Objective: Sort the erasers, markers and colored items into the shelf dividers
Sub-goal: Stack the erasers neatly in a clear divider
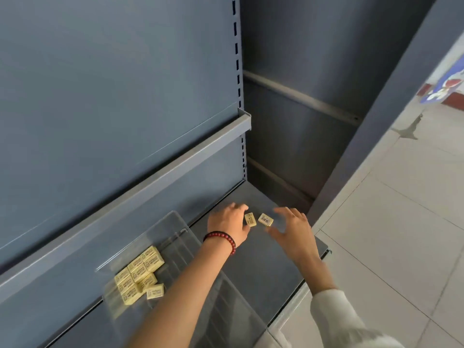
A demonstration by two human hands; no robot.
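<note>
two stray erasers (265,219) lie on the shelf (263,270), outside the divider (179,223) holding the eraser pile (140,272). my left hand (227,223) touches one, grip unclear; my right hand (292,232) hovers released, ready to gather.

Pale tiled floor (401,234), right of frame, with a dark mark (411,129) at upper right. Blue-and-red picture (444,89), far right edge. Slotted upright (237,59), top centre. Grey rail (301,96) crossing the recess beyond.

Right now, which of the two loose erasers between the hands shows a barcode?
The right eraser, nearer the right hand: its barcode faces up. The left eraser, by the left hand, shows only lettering.
</note>
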